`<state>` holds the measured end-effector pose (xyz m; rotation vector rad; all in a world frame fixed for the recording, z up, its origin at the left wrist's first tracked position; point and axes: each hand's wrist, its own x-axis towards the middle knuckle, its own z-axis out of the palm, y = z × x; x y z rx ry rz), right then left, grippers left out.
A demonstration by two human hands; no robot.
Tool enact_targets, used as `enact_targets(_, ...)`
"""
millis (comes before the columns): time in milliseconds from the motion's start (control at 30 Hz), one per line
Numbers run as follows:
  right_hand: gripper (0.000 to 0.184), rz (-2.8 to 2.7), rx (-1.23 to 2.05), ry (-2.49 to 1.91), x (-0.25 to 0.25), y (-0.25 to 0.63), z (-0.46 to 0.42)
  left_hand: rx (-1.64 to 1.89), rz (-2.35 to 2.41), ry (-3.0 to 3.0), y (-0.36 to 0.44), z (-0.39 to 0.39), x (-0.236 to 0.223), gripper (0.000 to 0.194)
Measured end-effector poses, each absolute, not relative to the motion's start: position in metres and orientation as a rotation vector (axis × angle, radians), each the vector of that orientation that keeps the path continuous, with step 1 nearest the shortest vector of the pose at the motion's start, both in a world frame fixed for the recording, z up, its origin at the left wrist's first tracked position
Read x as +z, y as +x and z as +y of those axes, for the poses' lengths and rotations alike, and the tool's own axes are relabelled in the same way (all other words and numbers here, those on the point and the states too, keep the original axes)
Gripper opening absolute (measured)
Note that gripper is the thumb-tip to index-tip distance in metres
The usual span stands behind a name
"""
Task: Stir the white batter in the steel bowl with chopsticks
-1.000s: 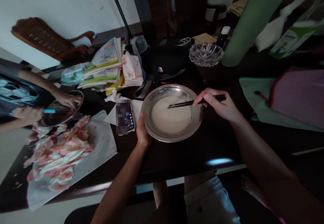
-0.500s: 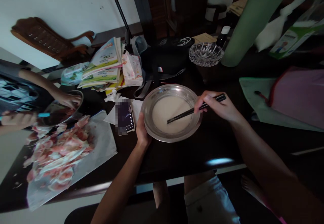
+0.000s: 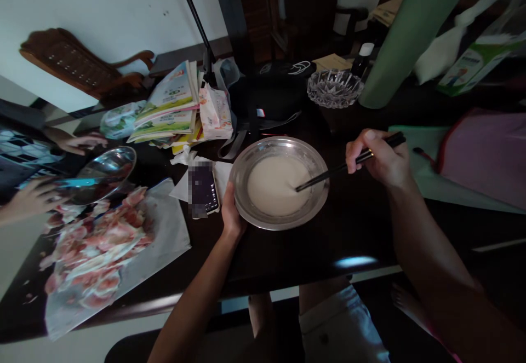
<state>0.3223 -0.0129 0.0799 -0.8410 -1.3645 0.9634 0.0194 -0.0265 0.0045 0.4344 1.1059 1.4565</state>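
A round metal bowl (image 3: 242,209) stands on the dark table in front of me, holding a whitish liquid batter (image 3: 275,188). My left hand (image 3: 233,212) grips the bowl's left rim, thumb along the side and the other fingers hidden beneath. Up and to the right of the bowl, my right hand (image 3: 380,157) is closed around a pair of black chopsticks (image 3: 329,174). Their tips dip into the right part of the batter, where the surface ripples. Just left of the bowl lies a phone (image 3: 204,189) with a blurred patch over it.
At the left, a co-worker's hands (image 3: 36,196) are near another metal bowl (image 3: 109,166) and a blue-handled tool. Pinkish peels (image 3: 102,242) cover a white sheet. Books (image 3: 168,103), a tissue pack (image 3: 215,111), a glass dish (image 3: 335,89) and a green cylinder (image 3: 406,40) stand behind.
My right hand has moved right with the chopsticks, their tips shifting right through the batter. My left hand stays on the bowl. The co-worker's far hand has come out of the other bowl.
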Motion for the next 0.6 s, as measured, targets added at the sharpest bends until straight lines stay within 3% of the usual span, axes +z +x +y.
enact_targets(233,0.041,-1.622,1.149,-0.828,0.075,0.299,-0.018,1.441,1.129,0.383,0.019,-0.027,0.007,0.03)
enact_targets(400,0.038,-1.681,0.993,-0.918,0.073,0.295,-0.017,1.443,1.137,0.402,0.02,-0.027,0.007,0.031)
enact_targets(600,0.042,-1.373,0.858,-0.888,0.077,0.315,-0.012,1.45,1.13,0.459,0.019,-0.026,0.004,0.035)
